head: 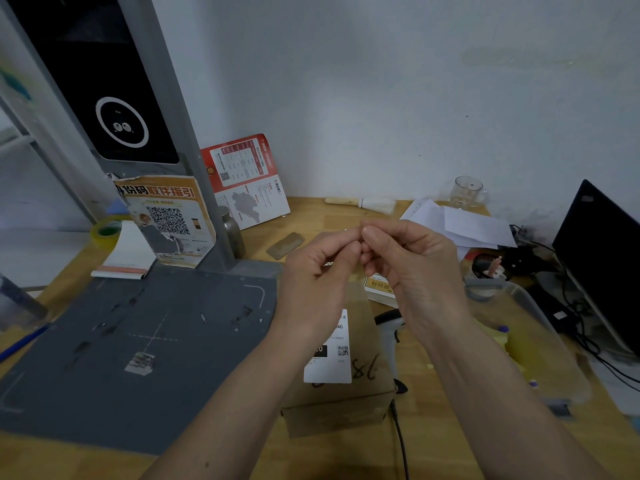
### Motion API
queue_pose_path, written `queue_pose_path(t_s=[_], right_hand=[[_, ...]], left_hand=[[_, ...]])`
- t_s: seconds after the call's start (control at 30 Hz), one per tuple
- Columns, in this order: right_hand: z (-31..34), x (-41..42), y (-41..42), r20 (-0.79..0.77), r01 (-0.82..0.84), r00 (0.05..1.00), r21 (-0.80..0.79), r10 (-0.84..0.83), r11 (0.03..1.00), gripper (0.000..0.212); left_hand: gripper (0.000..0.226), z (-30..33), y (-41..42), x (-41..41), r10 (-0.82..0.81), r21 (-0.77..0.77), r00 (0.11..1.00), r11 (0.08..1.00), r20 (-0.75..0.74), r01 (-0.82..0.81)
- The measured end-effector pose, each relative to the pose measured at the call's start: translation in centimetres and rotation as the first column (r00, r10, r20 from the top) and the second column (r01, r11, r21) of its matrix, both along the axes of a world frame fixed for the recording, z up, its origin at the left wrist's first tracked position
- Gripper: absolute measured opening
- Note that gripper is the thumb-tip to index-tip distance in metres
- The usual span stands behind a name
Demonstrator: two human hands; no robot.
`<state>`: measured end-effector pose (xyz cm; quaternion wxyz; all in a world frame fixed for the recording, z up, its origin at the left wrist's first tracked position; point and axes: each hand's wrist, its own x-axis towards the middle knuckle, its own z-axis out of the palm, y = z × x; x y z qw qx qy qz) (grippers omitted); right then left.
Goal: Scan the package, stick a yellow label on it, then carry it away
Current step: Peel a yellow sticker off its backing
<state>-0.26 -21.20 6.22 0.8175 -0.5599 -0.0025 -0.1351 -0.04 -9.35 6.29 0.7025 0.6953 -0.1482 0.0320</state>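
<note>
The package point(363, 393) is a brown cardboard box on the wooden table, with a white shipping label point(332, 362) and handwritten "18" on top. My left hand point(317, 271) and my right hand point(412, 268) are raised above it, fingertips pinched together. Only a thin pale sliver of a small label point(347, 230) shows between them; its colour is hidden. A pad of yellow labels point(379, 287) lies behind the box. A grey handheld scanner point(389, 329) lies right of the box, its cable running toward me.
A dark grey scanning mat point(145, 341) with a tall scanner post point(138, 109) fills the left. A tape roll point(105, 232), notepad point(126, 258), papers point(464, 223), glass mug point(467, 192), clear plastic bin point(533, 341) and black monitor point(602, 258) with cables crowd the edges.
</note>
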Motion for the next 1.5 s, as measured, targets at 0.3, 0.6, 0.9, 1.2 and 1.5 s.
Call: queue_pose_path(t_s=[0.3, 0.6, 0.9, 1.2, 1.5], right_hand=[[0.00, 0.02, -0.12, -0.014, -0.007, 1.000, 0.005, 0.007, 1.000, 0.009], [-0.17, -0.12, -0.10, -0.022, -0.028, 0.999, 0.026, 0.028, 0.999, 0.013], [-0.20, -0.19, -0.11, -0.022, -0.033, 0.999, 0.014, 0.034, 0.999, 0.013], [-0.25, -0.34, -0.08, -0.020, -0.031, 0.999, -0.004, 0.031, 1.000, 0.013], [-0.14, -0.81, -0.06, -0.011, -0.022, 1.000, -0.041, 0.021, 0.999, 0.013]], left_hand=[[0.029, -0.03, -0.02, 0.04, 0.011, 0.013, 1.000, 1.000, 0.007, -0.011], [0.026, -0.31, -0.10, 0.13, 0.017, -0.010, 0.999, 1.000, -0.030, -0.017], [0.025, -0.44, -0.05, 0.14, 0.025, -0.007, 0.999, 1.000, -0.028, -0.025], [0.025, -0.57, 0.03, 0.07, 0.035, 0.007, 0.999, 0.999, -0.024, -0.035], [0.020, -0.37, 0.02, -0.26, 0.058, -0.026, 0.998, 0.998, -0.031, -0.059]])
